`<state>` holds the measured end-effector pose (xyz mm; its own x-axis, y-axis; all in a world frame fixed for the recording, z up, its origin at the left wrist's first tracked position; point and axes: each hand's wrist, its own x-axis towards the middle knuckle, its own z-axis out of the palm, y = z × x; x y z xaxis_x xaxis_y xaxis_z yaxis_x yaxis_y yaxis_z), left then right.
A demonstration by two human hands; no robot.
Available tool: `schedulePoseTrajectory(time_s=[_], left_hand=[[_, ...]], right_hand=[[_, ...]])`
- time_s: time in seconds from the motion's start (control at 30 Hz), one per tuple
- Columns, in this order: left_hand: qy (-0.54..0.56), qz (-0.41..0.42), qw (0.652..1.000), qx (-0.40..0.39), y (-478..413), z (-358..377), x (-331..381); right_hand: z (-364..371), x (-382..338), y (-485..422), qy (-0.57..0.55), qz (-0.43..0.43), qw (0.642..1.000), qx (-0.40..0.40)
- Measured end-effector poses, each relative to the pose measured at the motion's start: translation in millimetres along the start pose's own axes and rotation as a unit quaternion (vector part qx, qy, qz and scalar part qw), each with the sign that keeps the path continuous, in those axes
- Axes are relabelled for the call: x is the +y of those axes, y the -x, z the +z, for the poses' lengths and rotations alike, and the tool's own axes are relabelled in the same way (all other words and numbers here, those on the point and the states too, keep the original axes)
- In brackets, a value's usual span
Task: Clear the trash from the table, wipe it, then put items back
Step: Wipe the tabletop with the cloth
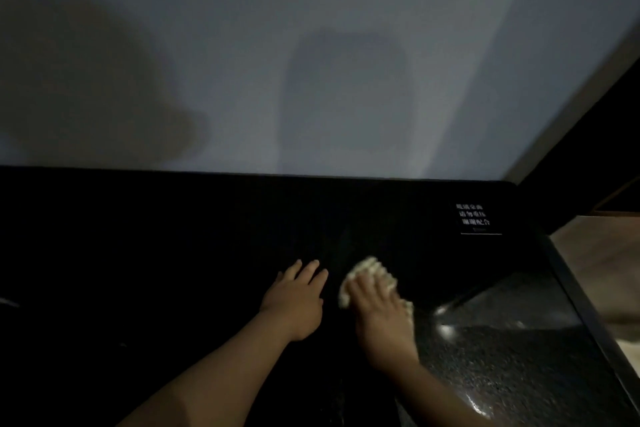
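I am looking at a pale grey wall (311, 10) that is filling the whole upper half of the view, with a rounded shadow falling on its left side and a taller, squarer one near the middle. Below it the glossy black table (138, 253) is stretching from the left edge to a rounded far right corner, and its near right part is catching light and showing a speckled sheen. Past the table's right edge a strip of brownish floor (595, 253) is showing, blurred. Both bare forearms are reaching in from the bottom toward the middle of the tabletop. The left hand (294, 302) is lying palm down on the dark surface, fingers straight and slightly spread, holding nothing. Just beside it, the right hand (381, 315) is pressing flat on a crumpled pale cloth (370, 267), its fingers stretched forward over the fabric rather than curled round it. The cloth is sitting on the table under that palm, its bunched edge poking out ahead of the fingertips and to the hand's left. Well apart, near the far right corner, a small block of white printed characters (475, 217) with a thin line beneath is sitting on the tabletop, too blurred for me to read.
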<state>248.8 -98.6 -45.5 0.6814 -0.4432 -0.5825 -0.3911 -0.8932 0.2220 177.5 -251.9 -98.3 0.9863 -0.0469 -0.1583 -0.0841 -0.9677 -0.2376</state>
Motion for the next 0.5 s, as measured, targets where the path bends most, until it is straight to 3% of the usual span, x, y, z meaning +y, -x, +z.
schedulePoseTrajectory(time_s=[0.07, 0.13, 0.23, 0.3, 0.43, 0.5], left_hand=[[-0.008, 0.007, 1.0, 0.005, 2, 1, -3], [-0.011, 0.018, 1.0, 0.0, 5, 1, -5], [-0.012, 0.026, 1.0, 0.003, 7, 0, -6], [-0.009, 0.031, 0.999, 0.002, 5, 0, -7], [-0.002, 0.024, 1.0, -0.002, 0, -2, -7], [0.008, 0.024, 1.0, -0.003, -2, -7, -7]], right_hand=[[-5, -4, 4, 0.039, -0.037, 0.998, -0.042], [-15, 19, 2, 0.061, -0.032, 0.997, -0.03], [-20, 47, 1, 0.011, 0.116, 0.993, 0.004], [-18, 31, 1, -0.003, 0.17, 0.985, 0.028], [-3, 4, -1, 0.028, 0.034, 0.999, -0.006], [-9, 15, -7, 0.045, 0.021, 0.998, -0.04]])
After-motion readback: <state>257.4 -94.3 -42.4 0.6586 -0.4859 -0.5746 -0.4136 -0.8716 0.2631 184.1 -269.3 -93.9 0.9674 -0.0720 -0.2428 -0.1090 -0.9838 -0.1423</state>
